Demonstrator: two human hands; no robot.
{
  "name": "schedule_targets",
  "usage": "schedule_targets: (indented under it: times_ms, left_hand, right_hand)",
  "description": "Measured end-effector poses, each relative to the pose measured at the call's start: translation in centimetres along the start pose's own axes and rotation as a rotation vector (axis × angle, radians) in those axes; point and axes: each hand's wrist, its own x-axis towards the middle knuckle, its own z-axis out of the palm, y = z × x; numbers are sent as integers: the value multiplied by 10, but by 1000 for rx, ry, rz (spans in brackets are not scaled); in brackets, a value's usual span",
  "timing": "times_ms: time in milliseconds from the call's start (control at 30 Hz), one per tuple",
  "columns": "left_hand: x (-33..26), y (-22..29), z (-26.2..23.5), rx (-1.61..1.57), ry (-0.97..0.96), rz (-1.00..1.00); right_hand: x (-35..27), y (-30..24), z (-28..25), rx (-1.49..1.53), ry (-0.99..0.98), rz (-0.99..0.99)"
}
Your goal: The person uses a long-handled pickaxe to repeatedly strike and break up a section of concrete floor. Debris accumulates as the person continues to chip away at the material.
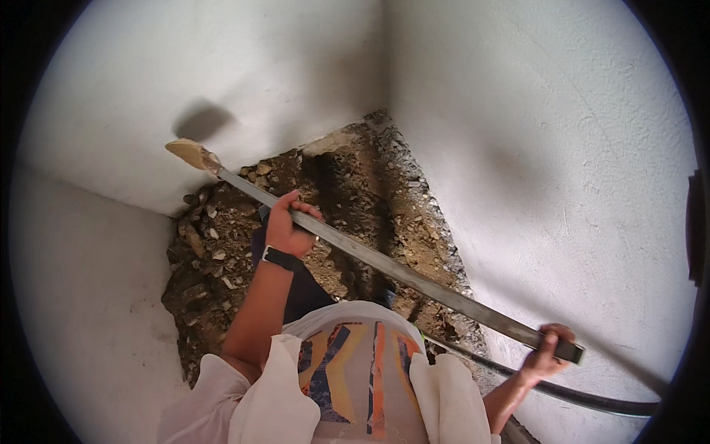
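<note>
A long-handled shovel (414, 280) slants across the view, held in both hands above broken ground. Its straight grey handle runs from far left to near right, and its small blade (191, 153) is coated in tan soil, raised close to the left-hand wall. My left hand (291, 228), with a dark band on the wrist, supports the handle not far below the blade, fingers curled over it. At the handle's near end, my right hand (549, 351) is wrapped around it. Beneath lies a dug patch of loose soil and stones (347, 185).
Pale plastered walls (518, 133) meet in a corner at the far end of the dug patch. A black hose (584, 399) curves past my right forearm along the right wall. Rubble (196, 237) is heaped at the left. Something dark stands at the right rim.
</note>
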Motion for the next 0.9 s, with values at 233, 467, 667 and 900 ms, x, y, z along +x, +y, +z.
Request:
schedule_targets:
  times_ms: [233,467,667,900]
  left_hand:
    - [-21,-89,23,123,-239,-301]
    - [24,-131,24,137,-123,-419]
    - [122,-121,3,195,57,-405]
    - [237,-84,-34,331,175,-430]
  right_hand:
    - [50,-64,-112,-99,-38,-389]
    - [67,-133,-46,-131,-180,-808]
    - [50,-161,77,-517,-688,-875]
    - [10,-81,218,-390,-995,-834]
